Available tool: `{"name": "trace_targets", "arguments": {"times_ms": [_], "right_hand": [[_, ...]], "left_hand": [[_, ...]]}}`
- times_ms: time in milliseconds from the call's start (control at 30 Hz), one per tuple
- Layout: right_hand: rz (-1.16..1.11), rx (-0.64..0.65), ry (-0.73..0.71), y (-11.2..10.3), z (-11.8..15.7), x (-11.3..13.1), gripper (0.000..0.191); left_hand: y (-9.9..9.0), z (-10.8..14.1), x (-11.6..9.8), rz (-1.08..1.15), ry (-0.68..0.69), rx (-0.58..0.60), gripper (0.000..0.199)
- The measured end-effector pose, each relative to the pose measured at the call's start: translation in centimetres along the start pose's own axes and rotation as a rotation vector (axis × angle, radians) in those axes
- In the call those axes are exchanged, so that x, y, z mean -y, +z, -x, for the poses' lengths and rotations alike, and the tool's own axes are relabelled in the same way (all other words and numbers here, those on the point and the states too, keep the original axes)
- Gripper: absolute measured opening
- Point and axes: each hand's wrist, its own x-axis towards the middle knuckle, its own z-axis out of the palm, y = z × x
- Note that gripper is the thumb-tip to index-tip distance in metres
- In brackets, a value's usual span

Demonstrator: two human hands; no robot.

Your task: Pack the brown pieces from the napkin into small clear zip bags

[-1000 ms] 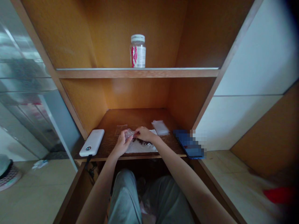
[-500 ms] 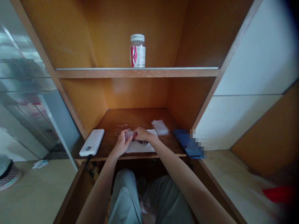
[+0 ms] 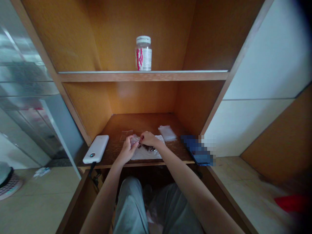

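The small clear plastic bag (image 3: 135,139) is pinched in the left hand's fingers (image 3: 128,145), its opening beside the right hand's bunched fingers (image 3: 142,139); it looks crinkled and shiny.

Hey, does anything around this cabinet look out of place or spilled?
One thing: a crumpled whitish scrap lies on the floor near the basket, like dropped litter. The dark pieces are loose, but appear contained on the white sheet.

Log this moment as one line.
left hand: holding clear bag | right hand: fingers at bag | dark pieces: on white sheet | jar: upright on upper shelf
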Motion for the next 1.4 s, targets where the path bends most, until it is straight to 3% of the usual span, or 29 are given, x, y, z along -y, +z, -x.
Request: {"name": "trace_targets", "arguments": {"times_ms": [267,467,533,733,867,1000,1100,1267,1400], "right_hand": [[-0.05,-0.007,0.031,1.0,-0.2,-0.5,0.012],[-0.389,-0.313,0.073,0.3,-0.5,-0.5,0.014],[-0.496,-0.358,0.043,0.2,-0.5,-0.5,0.015],[-0.563,-0.231,-0.183,0.3,0.0,-0.5,0.018],[-0.596,-0.264,-0.253,0.0,0.8,-0.4,0.024],[-0.592,-0.228,-0.28,-0.2,2.0,0.0,0.028],[-0.59,-0.197,-0.292,-0.1,2.6,0.1,0.021],[-0.7,-0.198,-0.208,0.3,2.4,-0.4,0.019],[-0.827,-0.276,-0.143,0.1,2.3,-1.0,0.02]], "left_hand": [[0.0,0.1,0.1,0.013,-0.017,0.008,0.042],[0.1,0.1,0.1,0.002,-0.012,0.001,0.042],[0.1,0.1,0.1,-0.007,-0.02,-0.004,0.044],[-0.2,0.1,-0.7,0.022,-0.018,0.003,0.042],[-0.4,0.2,-1.4,0.026,-0.017,-0.005,0.042],[-0.3,0.0,-1.0,-0.007,-0.015,-0.013,0.042],[-0.1,0.0,-0.7,-0.043,-0.01,-0.062,0.043],[-0.6,-0.1,-1.8,-0.048,0.024,-0.162,0.052],[-1.3,-0.9,-3.6,0.157,-0.11,-0.209,0.04]]}}
